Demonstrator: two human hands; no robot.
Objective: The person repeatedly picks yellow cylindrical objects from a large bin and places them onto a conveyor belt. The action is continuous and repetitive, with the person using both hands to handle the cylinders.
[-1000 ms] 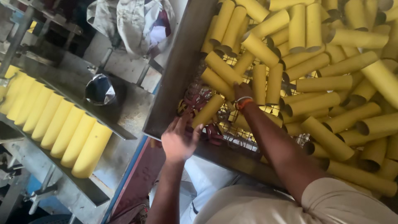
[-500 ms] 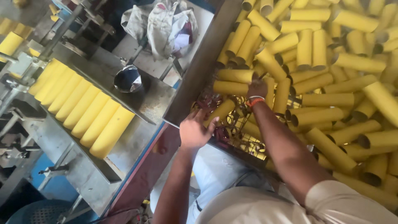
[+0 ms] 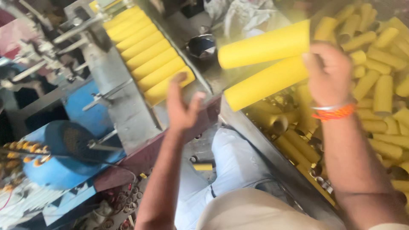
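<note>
Gripping two yellow tubes, right hand | left hand fingers spread, blurred, seemingly empty

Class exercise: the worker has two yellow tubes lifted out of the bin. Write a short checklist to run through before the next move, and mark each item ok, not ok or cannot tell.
1. Right hand has a firm hold on the two yellow tubes: ok, fingers wrap one end of both.
2. Tubes lifted free of the pile in the bin: ok.
3. Left hand free: ok, open and holding nothing.
4. Space at the near end of the row of tubes on the tray: cannot tell, the left hand hides it.
5. Tubes undamaged: cannot tell, the picture is blurred.
</note>
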